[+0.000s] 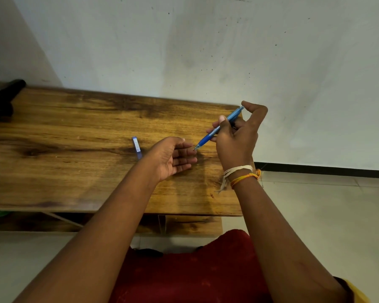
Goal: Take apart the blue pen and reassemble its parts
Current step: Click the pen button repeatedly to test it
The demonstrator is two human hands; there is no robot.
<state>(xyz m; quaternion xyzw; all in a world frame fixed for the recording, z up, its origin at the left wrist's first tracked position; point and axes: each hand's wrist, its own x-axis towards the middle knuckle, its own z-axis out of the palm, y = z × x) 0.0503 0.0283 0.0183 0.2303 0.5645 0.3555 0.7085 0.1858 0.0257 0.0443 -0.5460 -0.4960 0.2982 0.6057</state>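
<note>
Gripping one blue pen [219, 128] in closed fingers [214, 124], the right hand [236, 141] tilts it tip-down toward 7 o'clock, its point touching the released, palm-up fingers [185, 153] of the left hand [171, 157]. One small blue piece [136, 146] lies on the wooden table [74, 138] at 9 o'clock of that hand. Behind the table stands a pale scuffed wall [206, 40], with light floor tiles [315, 204] at 3 o'clock.
</note>
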